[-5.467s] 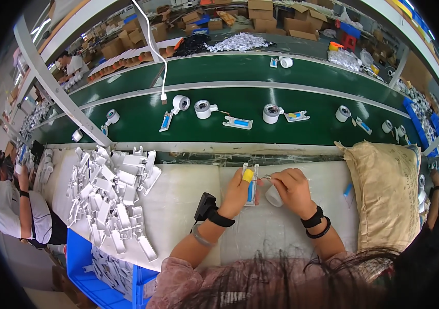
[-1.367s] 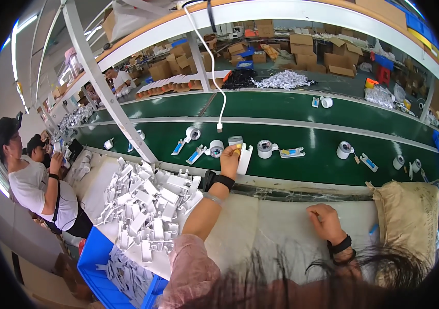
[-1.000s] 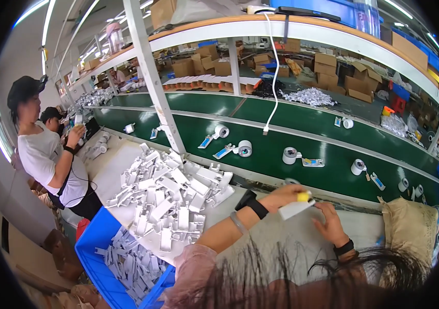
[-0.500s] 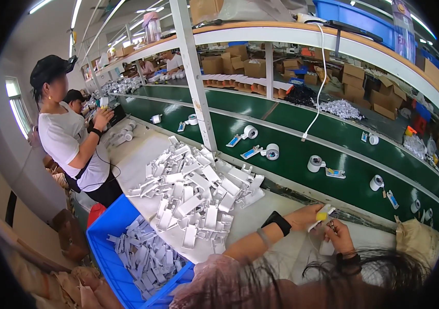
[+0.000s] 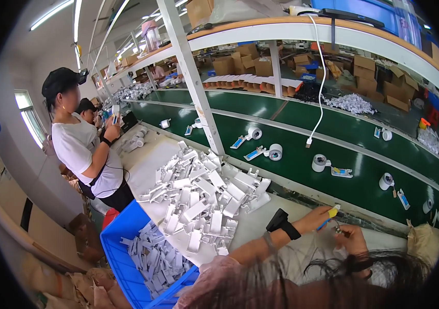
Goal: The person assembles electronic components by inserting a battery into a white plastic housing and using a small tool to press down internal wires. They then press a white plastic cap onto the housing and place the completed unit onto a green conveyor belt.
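Observation:
My left hand (image 5: 313,220), with a dark band on its wrist, reaches in over the bench and grips a small piece with a yellow patch (image 5: 333,212) and a blue edge. Close beside it on the right, my right hand (image 5: 353,239) has its thumb and fingers pinched together. A small dark or metallic bit shows at those fingertips, too small to name. Below the hands, a pale blurred shape is partly hidden by loose hair. Left of my left arm lies a large heap of white plastic housings (image 5: 197,210) on the bench.
A blue bin (image 5: 117,248) of similar white parts stands at the bench's left edge. Beyond runs a green conveyor (image 5: 302,167) carrying white round units (image 5: 275,152) with blue-faced pieces. A white cable (image 5: 322,77) hangs from the shelf. A co-worker (image 5: 83,139) stands at left.
The piece with the yellow patch has turned in my left hand, now showing a blue edge. My right hand has drawn slightly apart from it. The whole view has shifted a little.

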The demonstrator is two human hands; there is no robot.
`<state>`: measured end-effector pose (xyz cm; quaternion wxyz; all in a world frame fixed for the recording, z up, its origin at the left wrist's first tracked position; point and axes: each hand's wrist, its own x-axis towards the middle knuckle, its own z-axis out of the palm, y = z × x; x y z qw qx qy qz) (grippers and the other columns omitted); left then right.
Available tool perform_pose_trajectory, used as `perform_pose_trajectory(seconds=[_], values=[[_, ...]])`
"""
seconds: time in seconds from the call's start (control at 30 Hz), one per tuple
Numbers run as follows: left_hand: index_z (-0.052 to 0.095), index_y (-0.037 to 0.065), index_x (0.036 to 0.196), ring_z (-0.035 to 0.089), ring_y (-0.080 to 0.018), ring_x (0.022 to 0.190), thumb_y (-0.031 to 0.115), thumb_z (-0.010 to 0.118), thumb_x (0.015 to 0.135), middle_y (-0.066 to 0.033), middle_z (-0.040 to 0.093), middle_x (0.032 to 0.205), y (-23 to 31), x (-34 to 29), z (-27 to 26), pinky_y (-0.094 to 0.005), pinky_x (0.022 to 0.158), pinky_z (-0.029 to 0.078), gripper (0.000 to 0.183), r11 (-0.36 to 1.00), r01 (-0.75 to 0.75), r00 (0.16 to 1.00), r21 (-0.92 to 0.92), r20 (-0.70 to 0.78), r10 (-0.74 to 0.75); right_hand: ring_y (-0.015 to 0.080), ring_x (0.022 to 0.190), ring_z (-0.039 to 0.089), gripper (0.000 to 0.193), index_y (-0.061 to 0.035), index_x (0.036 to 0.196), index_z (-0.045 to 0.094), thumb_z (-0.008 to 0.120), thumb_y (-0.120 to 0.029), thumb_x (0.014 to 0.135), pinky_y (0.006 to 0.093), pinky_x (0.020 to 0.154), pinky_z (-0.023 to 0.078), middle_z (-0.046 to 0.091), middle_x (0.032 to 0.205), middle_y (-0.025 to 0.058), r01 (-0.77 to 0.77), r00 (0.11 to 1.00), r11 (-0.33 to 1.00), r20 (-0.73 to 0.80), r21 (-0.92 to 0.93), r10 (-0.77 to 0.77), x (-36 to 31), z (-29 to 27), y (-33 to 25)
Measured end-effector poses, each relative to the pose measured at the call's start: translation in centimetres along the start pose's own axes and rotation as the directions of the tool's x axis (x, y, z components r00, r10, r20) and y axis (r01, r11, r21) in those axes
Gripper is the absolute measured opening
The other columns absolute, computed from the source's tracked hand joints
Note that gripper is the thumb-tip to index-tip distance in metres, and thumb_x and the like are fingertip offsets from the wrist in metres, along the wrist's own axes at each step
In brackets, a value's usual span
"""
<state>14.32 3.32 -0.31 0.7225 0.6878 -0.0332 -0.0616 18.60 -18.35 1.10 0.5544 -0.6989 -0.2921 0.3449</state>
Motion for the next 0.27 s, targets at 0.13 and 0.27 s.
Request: perform_pose_trajectory(seconds=[0.13,0.27], values=[[0.052,0.003,0.115,0.059,-0.0111,0.062,0.027,0.038,0.101,-0.0062,0.062,0.087,0.7,1.8,1.2,-0.0259,0.051,0.05,0.031,0.997,0.067,0.997,-0.031,-0.032,-0.068,0.0069,0.05,0.053,0.02,0.0003,0.099,0.06,0.064,0.001,0.079,0.0207,0.049,0.042,0.052,0.058,-0.0004,0.088,0.833,0.896,-0.461,-0.434,-0.306,0.3,-0.3,-0.4],[0.046,0.007,0.131,0.061,-0.0139,0.066,0.018,0.034,0.098,-0.0101,0.065,0.102,-1.8,3.1,3.1,-0.0274,0.054,0.052,0.037,0.966,0.084,0.996,-0.246,0.02,-0.082,0.0127,0.053,0.054,0.02,-0.0047,0.101,0.059,0.063,0.0,0.083,0.0259,0.053,0.048,0.056,0.069,0.0018,0.236,0.84,0.97,-0.489,-0.065,-0.237,0.9,-1.6,1.0]])
